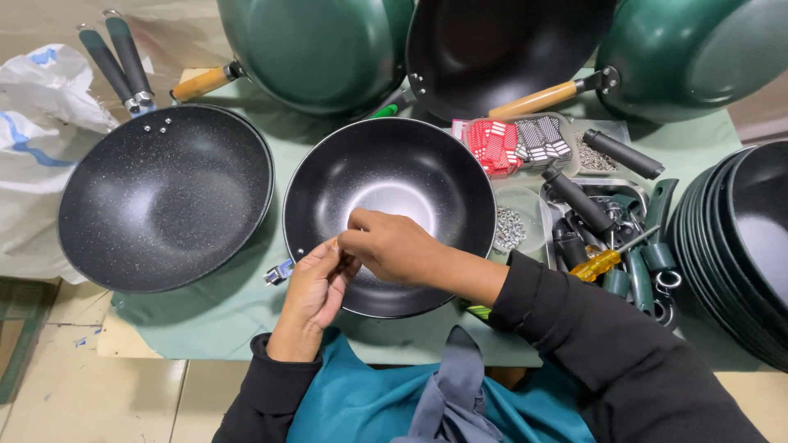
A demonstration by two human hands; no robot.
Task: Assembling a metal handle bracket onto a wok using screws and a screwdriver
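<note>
Beneath my left hand (314, 289) and right hand (392, 244) I see a black wok (389, 182) with fine white speckles. Left of my hands, a second speckled black wok (164, 197) with grey handles (117, 59). Beyond my hands, dark green pans (316, 49) with tan wooden handles (201, 83). Right of my hands, red-and-white and black-and-white striped packets (517, 143) and a yellow-handled screwdriver (597, 264). The table cover (222, 316) is pale green.

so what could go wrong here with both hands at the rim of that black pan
1. Both hands, left hand and right hand, pinch something tiny at the rim of the black pan; it could drop and get lost.
2. The pan overhangs the table edge and might tip.
3. The right sleeve could knock the screwdriver.
</note>
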